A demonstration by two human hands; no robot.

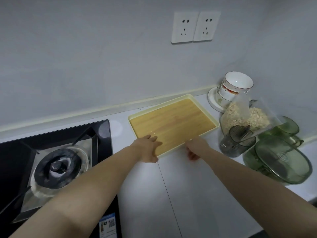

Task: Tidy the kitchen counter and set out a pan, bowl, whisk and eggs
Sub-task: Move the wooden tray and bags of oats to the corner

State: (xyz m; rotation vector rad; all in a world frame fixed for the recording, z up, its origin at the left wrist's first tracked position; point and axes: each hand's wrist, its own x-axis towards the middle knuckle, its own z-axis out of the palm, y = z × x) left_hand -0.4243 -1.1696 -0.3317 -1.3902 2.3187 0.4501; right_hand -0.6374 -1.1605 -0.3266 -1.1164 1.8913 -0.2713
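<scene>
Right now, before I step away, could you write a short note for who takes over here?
Left hand pinches the near left corner of the tray; right hand grips its near edge.
The tray lies on the counter, between the stove and a bag of oats. Stacked bowls stand at the back right.
Done: nothing set out yet.
Left: settle the tray, take a bowl, find pan, whisk, eggs (not in view).

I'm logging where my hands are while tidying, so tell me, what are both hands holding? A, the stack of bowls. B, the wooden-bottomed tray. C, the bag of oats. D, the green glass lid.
B: the left hand holds the near left corner of the tray, and the right hand holds its near edge.
</scene>
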